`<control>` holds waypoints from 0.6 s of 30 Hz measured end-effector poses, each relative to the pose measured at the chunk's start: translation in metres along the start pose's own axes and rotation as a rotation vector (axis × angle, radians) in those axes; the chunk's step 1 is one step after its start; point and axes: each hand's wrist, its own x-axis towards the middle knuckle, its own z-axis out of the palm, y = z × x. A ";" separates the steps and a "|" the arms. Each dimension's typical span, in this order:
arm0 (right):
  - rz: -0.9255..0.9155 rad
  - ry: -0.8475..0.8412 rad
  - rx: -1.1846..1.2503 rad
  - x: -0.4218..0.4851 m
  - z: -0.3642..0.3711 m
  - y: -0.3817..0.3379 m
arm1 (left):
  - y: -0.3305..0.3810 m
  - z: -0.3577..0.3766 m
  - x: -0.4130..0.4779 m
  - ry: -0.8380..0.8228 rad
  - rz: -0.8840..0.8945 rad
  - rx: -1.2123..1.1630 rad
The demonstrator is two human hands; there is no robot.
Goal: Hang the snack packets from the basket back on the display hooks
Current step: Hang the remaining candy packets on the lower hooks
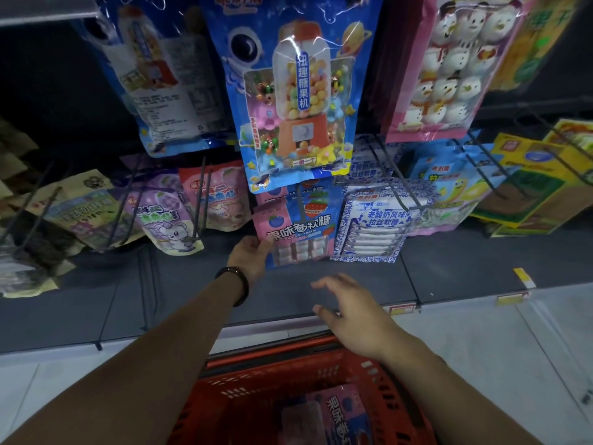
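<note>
**Item: pink-and-blue snack packet, at the hook row**

- Pink-and-blue snack packet (301,226): held upright against the lower display row, just beside the blue-and-white packets (375,226). Its top edge is hidden behind the gumball-machine pack (295,101), so whether its hole is seated on the hook (300,202) cannot be told.
- Left hand (252,256): pinches the packet's lower left corner, probably to keep it flat and square to the prong.
- Right hand (349,313): fingers spread and holding nothing, hovering between display and basket, well placed to steady the packet or fetch another.
- Red basket (256,390): below, on the floor.
- Matching packet (333,415): lies flat inside the basket, not yet hung.
</note>
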 end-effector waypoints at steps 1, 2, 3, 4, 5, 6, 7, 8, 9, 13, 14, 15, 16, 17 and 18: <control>-0.015 -0.003 -0.017 -0.003 0.001 -0.002 | -0.002 -0.003 -0.002 0.012 -0.001 0.069; -0.037 -0.003 -0.016 -0.006 0.003 -0.005 | -0.003 -0.006 -0.007 0.012 -0.003 0.125; -0.055 -0.016 -0.012 -0.010 0.004 -0.008 | -0.003 -0.010 -0.015 -0.008 -0.008 0.196; -0.061 -0.050 -0.013 -0.014 0.005 -0.012 | -0.004 -0.016 -0.025 -0.053 -0.002 0.282; -0.047 -0.113 -0.039 -0.020 0.007 -0.016 | -0.006 -0.022 -0.036 -0.130 0.010 0.365; -0.016 -0.215 -0.082 -0.025 0.011 -0.019 | -0.007 -0.028 -0.051 -0.223 0.037 0.422; 0.015 -0.347 -0.135 -0.029 0.016 -0.023 | -0.008 -0.035 -0.069 -0.328 0.060 0.464; 0.041 -0.477 -0.205 -0.034 0.022 -0.026 | -0.011 -0.042 -0.090 -0.426 0.100 0.516; 0.074 -0.582 -0.295 -0.036 0.031 -0.024 | -0.014 -0.048 -0.111 -0.506 0.151 0.598; 0.234 -0.768 -0.402 -0.038 0.088 0.013 | -0.027 -0.064 -0.179 -0.728 0.310 0.865; 0.285 -0.737 -0.383 -0.038 0.106 0.030 | -0.035 -0.066 -0.188 -0.750 0.332 0.905; 0.333 -0.695 -0.362 -0.038 0.126 0.050 | -0.041 -0.066 -0.193 -0.780 0.339 0.954; 0.373 -0.629 -0.332 -0.039 0.145 0.070 | -0.049 -0.065 -0.195 -0.799 0.350 0.972; 0.402 -0.572 -0.311 -0.041 0.157 0.079 | -0.054 -0.063 -0.195 -0.822 0.338 1.005; 0.424 -0.535 -0.307 -0.042 0.173 0.090 | -0.062 -0.060 -0.193 -0.841 0.344 1.045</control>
